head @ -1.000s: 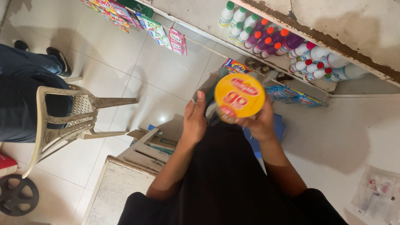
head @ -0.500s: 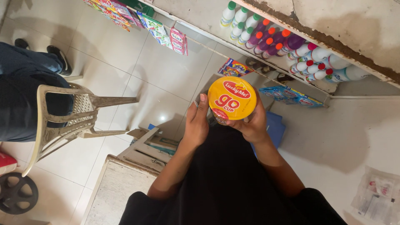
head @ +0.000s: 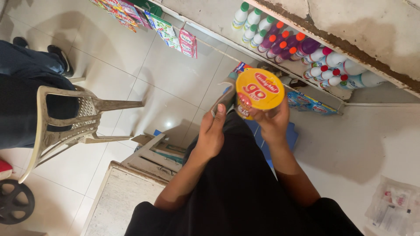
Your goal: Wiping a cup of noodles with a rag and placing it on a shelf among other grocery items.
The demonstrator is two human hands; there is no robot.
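Note:
I hold a yellow cup with a round yellow and red lid (head: 260,89) out in front of my body, lid facing me. My right hand (head: 272,123) grips the cup from below and from the right. My left hand (head: 211,132) is just left of the cup, thumb pressed on a narrow grey piece (head: 224,98) that runs up along the cup's left side. I cannot tell what that piece is.
A low shelf along the wall holds white and purple bottles (head: 302,46) and hanging sachet strips (head: 175,32). Blue packets (head: 313,104) lie on the floor. At the left are a beige plastic chair (head: 65,126) and a seated person's legs (head: 26,87); a counter corner (head: 118,201) is below.
The cup has shifted slightly to the right and further from my body. My left hand has slid off the cup's side and now pinches the grey piece next to it.

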